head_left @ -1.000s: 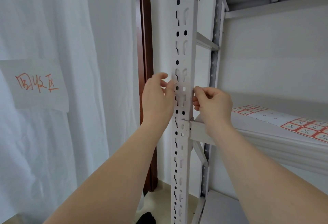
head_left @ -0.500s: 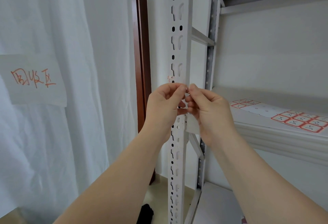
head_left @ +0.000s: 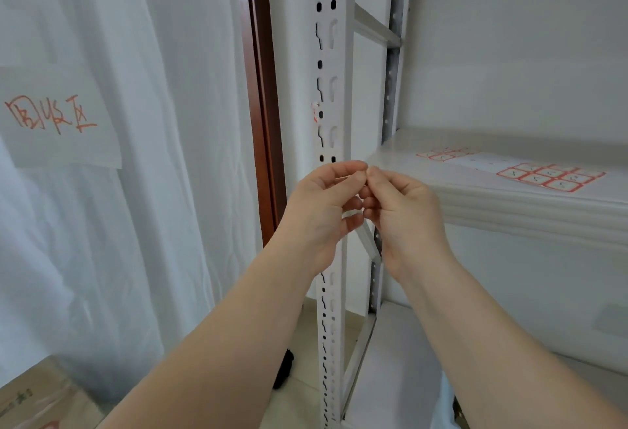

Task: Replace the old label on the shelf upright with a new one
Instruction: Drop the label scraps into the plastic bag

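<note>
The white slotted shelf upright runs top to bottom in the middle of the view. A small torn scrap of label with red print clings to its left edge. Below it, in front of the upright, my left hand and my right hand meet fingertip to fingertip. Together they pinch a tiny white piece of the old label, almost wholly hidden by the fingers. A sheet of red-bordered new labels lies on the shelf board to the right.
A white curtain with a paper sign in red writing hangs on the left, next to a brown door frame. A cardboard box sits at the bottom left. Something black lies on the floor by the upright.
Both hands left the upright, came down and toward me, and closed together on a small white piece. The view tilted downward.
</note>
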